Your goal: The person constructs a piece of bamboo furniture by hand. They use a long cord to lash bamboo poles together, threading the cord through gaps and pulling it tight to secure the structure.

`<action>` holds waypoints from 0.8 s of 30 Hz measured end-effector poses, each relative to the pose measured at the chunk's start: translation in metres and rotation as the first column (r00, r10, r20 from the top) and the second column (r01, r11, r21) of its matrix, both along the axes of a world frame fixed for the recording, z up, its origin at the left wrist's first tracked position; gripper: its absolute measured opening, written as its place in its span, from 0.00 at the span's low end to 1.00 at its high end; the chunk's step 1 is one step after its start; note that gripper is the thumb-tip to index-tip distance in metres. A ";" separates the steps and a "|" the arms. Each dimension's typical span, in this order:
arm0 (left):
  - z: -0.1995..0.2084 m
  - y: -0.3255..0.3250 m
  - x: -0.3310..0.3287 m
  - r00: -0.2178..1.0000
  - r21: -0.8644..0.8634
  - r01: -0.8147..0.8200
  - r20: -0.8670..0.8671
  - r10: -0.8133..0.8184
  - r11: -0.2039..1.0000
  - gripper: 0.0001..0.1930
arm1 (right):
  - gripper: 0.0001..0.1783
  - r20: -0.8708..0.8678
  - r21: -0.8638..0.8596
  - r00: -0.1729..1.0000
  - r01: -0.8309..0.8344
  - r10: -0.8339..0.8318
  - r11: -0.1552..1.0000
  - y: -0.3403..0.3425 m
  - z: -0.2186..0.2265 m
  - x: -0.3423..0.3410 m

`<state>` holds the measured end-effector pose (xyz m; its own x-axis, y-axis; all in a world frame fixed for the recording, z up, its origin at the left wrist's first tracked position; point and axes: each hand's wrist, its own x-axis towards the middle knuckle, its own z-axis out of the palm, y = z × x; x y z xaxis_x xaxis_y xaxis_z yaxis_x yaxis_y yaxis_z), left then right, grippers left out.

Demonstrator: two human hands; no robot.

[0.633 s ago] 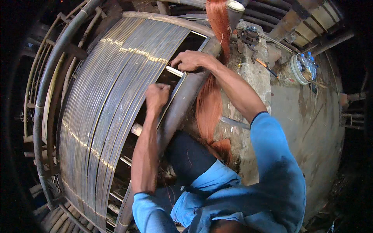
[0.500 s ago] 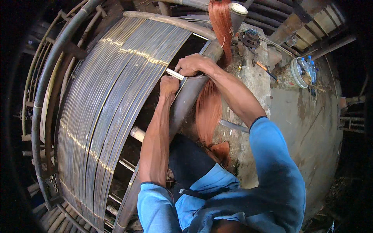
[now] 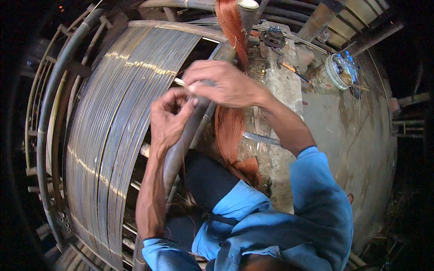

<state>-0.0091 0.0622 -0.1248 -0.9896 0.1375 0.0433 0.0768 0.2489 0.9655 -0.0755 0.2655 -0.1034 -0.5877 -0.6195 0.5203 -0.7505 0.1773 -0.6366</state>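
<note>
My left hand [image 3: 169, 116] is raised over the thick bamboo pole [image 3: 180, 147] at the right side of a slatted bamboo panel [image 3: 117, 104]. Its thumb and fingers curl in a pinch, but what lies between them is too small to make out. Just above and to the right, my right hand [image 3: 219, 83] is partly blurred, its fingers bent inward; its grip is hidden. The pale end of a bamboo strip [image 3: 179, 81] shows beside both hands. Reddish-brown fibre strands [image 3: 229, 135] hang over the pole, below the right wrist.
A hank of the same fibre [image 3: 233, 31] drapes from an upright bamboo post. A grey curved strip [image 3: 261, 138] lies on the ledge, with an orange-and-black tool [image 3: 296, 72] farther back. At right stands a bucket [image 3: 331, 74] with bottles [image 3: 350, 63]. Bamboo rails [image 3: 44, 117] border the left.
Both hands have come up off the pale strip, toward me. The left has turned its thumb side up, and the right has swung over close to it. The view has shifted slightly.
</note>
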 end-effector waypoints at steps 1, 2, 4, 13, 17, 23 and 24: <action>0.013 -0.006 0.018 0.998 -0.153 -0.005 -0.060 -0.004 0.988 0.09 | 0.14 0.292 -0.113 0.952 -0.060 0.091 0.992 0.014 0.014 0.015; 0.028 -0.016 0.034 0.996 -0.351 -0.069 -0.084 0.042 0.934 0.08 | 0.14 0.376 -0.193 0.922 -0.018 0.091 0.981 0.034 0.026 0.031; 0.037 -0.057 0.072 0.967 -0.600 -0.221 -0.240 0.091 0.769 0.08 | 0.15 0.421 -0.272 0.904 0.046 0.076 0.961 0.075 0.040 0.060; 0.122 -0.347 0.369 0.780 -0.750 -0.540 -0.616 0.108 -0.381 0.06 | 0.14 0.538 0.000 0.838 0.102 -0.086 0.995 0.159 -0.011 0.135; 0.151 -0.378 0.490 0.644 -0.771 -0.394 -0.620 0.449 -0.501 0.09 | 0.10 0.593 0.225 0.805 -0.201 0.029 0.953 0.125 -0.039 0.154; 0.143 -0.374 0.617 0.415 -0.928 -0.090 -0.365 0.834 -0.361 0.14 | 0.08 0.533 0.406 0.846 -0.270 0.014 0.873 0.096 -0.076 0.140; 0.141 -0.372 0.631 0.373 -0.952 -0.039 -0.296 0.879 -0.304 0.15 | 0.08 0.421 0.507 0.907 -0.208 -0.030 0.836 0.096 -0.088 0.132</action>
<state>0.6217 -0.3098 0.0166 -0.4144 -0.8961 0.1590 -0.8762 0.3456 -0.3360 0.0569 0.3610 -0.1911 -0.5955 -0.7851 -0.1704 -0.4832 0.5195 -0.7048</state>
